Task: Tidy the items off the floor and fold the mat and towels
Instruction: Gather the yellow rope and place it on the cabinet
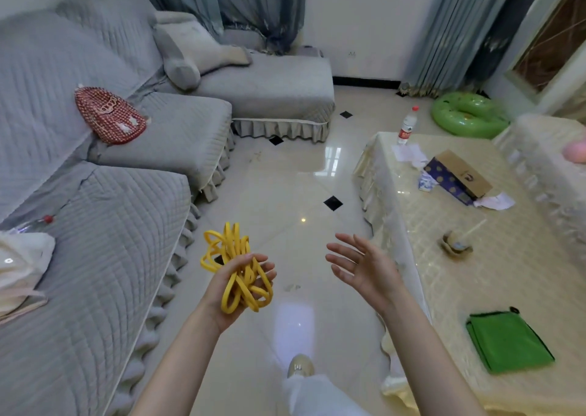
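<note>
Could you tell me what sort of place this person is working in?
Most likely a home living room: a grey quilted sectional sofa along one side, a cloth-covered coffee table opposite, and long curtains over the window on the far wall.

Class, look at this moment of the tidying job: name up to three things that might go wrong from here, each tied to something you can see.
1. The yellow rope is bunched loosely in the left hand, with loops hanging past the fingers; it may slip or unravel onto the floor.
2. The right hand is open and empty, so it gives no support.
3. The glossy tiled floor looks slick; the person's shoe might slide mid-step.
</note>
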